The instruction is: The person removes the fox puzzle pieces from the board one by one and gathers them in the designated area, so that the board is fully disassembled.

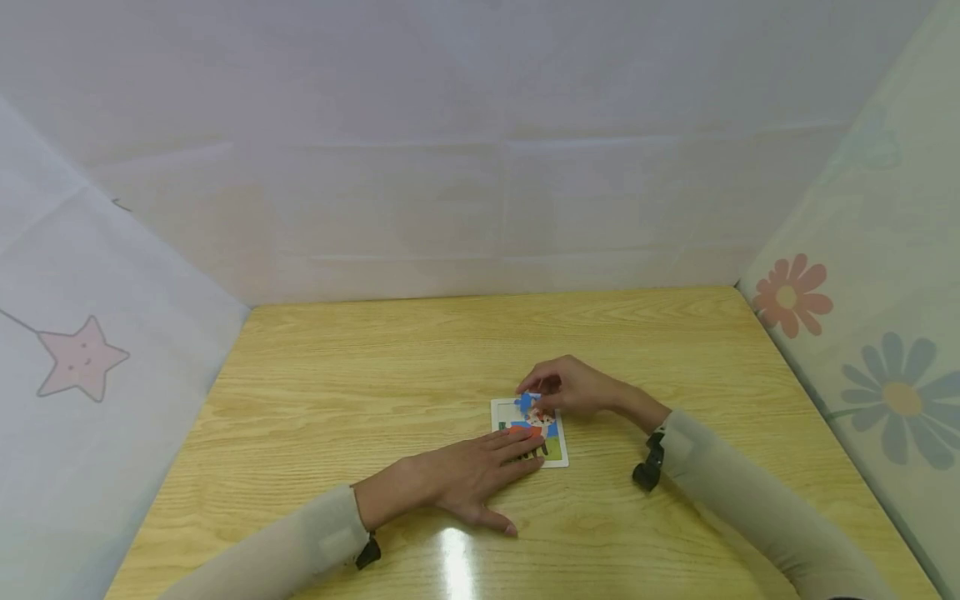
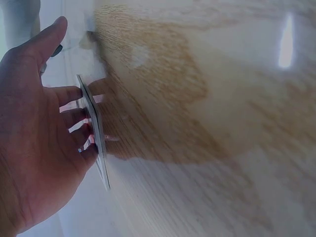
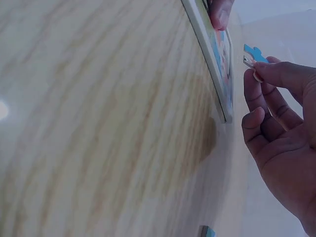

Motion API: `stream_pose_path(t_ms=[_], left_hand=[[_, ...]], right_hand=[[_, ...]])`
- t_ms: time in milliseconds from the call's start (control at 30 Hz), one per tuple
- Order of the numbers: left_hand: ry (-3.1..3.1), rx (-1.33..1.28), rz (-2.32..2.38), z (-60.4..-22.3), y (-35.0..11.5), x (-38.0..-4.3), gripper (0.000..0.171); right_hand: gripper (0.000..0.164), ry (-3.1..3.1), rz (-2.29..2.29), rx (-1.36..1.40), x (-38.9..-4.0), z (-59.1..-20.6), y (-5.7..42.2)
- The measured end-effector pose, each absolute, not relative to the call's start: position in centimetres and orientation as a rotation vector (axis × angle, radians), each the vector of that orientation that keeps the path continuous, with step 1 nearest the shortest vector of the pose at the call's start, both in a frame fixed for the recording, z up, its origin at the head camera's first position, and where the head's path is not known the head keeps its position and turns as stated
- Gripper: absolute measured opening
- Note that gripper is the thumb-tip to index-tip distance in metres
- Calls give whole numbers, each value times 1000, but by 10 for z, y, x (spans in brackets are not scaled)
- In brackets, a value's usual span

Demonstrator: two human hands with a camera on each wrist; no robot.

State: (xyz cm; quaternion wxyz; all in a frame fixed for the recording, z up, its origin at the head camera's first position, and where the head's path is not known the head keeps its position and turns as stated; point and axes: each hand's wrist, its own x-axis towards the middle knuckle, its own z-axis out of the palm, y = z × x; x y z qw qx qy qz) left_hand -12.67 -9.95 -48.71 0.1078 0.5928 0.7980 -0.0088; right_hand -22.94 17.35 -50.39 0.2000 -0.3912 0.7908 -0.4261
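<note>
A small jigsaw puzzle in a white-rimmed tray [image 1: 494, 417] lies on the table, its picture showing red, blue and green parts. My left hand [image 1: 476, 475] rests across the lower part of it with fingers stretched out and thumb spread. Over the tray's upper edge, my right hand [image 1: 577, 387] pinches a blue puzzle piece [image 1: 527, 403] between thumb and fingers. The right wrist view shows this puzzle piece [image 3: 255, 53] held a little apart from the tray. A pale grey part of the tray shows at its upper left. My left fingers hide much of the lower picture.
The wooden table [image 1: 360, 358] is bounded by white cloth walls at the back and sides, printed with a star [image 1: 82, 358] and flowers [image 1: 793, 296]. A small dark and blue thing [image 3: 208, 231] shows at the bottom of the right wrist view; its kind is unclear.
</note>
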Motion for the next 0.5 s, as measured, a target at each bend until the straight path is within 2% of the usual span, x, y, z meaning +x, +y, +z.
stream_pose_path(t_ms=[500], left_hand=[[2339, 1725, 1, -490, -97, -125, 95]], right_hand=[[30, 2181, -1234, -1087, -232, -493, 205]])
